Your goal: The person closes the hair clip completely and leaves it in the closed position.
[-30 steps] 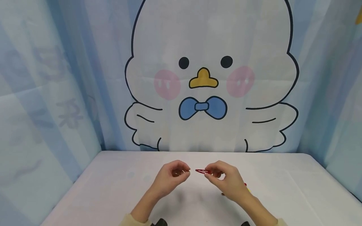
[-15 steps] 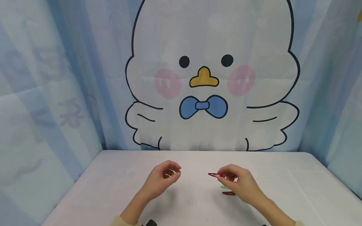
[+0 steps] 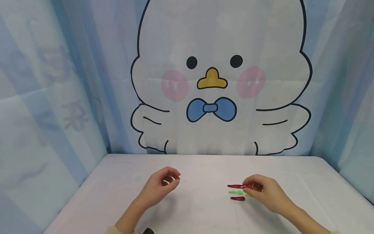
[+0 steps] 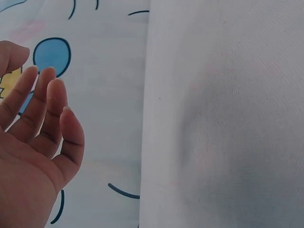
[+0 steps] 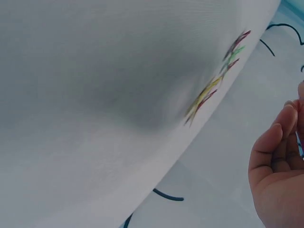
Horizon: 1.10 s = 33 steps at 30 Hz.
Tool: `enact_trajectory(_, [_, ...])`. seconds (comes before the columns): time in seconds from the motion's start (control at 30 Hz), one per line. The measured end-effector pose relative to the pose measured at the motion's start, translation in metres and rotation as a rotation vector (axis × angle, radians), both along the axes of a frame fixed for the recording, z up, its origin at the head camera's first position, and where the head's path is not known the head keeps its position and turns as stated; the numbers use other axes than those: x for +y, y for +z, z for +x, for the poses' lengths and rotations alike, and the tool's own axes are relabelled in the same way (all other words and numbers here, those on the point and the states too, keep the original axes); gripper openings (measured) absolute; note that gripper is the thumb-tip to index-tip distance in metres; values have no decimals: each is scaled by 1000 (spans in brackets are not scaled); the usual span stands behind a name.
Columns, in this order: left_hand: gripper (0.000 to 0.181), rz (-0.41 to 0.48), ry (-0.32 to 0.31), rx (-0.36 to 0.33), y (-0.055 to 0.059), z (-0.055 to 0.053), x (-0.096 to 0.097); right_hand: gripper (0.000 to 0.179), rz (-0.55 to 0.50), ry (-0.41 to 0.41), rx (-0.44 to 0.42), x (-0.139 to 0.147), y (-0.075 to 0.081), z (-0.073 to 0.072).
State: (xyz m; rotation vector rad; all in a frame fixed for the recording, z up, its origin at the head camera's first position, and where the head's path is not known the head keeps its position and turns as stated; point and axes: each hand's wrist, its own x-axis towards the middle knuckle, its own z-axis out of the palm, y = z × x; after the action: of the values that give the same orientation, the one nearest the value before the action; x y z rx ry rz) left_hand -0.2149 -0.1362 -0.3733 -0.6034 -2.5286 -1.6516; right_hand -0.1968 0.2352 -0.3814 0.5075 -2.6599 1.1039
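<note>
My right hand [image 3: 267,193] pinches a red snap hair clip [image 3: 242,186] between thumb and fingertips, low over the right of the table. Close by lie a green clip [image 3: 235,192] and a dark red clip [image 3: 237,198]. Part of a yellow clip [image 3: 247,195] peeks out beneath the right hand. The right wrist view has the right hand [image 5: 280,152] at its edge and several red, green and yellow clips on the tabletop. My left hand [image 3: 159,188] hovers left of centre, fingers loosely curved, holding nothing; the left wrist view shows its palm and spread fingers.
The white-covered table [image 3: 193,208] runs back to a curtain [image 3: 210,136] printed with a cartoon bird. More pale blue cloth [image 3: 43,130] hangs along the left, and the right side is draped too.
The right hand has moved right and lower with the red hair clip, towards the other clips, uncovering the green and dark red ones. The left hand has drifted left.
</note>
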Motion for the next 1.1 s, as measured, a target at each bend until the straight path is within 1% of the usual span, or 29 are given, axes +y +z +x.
enact_trajectory(0.07, [16, -6, 9, -5, 0, 1, -2, 13, 35, -17, -42, 6, 0, 1])
enact_trajectory(0.17, [17, -34, 31, -21, 0, 1, -5, 14, 78, -34, -77, 15, -3, 2])
enact_trajectory(0.27, [18, -52, 53, -34, 0, 3, -9, 14, 98, -44, -104, 21, -6, 1])
enact_trajectory(0.53, [19, -111, 73, -43, -2, 6, -21, 12, 147, -57, -179, 36, -14, -3])
enact_trajectory(0.77, [20, -94, 112, -57, 0, 10, -27, 12, 200, -63, -230, 44, -18, -5])
enact_trajectory(0.97, [21, -91, 119, -93, -2, 10, -27, 13, 194, -69, -281, 44, -22, -9])
enact_trajectory(1.1, [20, -97, 121, -98, -2, 10, -27, 13, 191, -90, -314, 42, -24, -10])
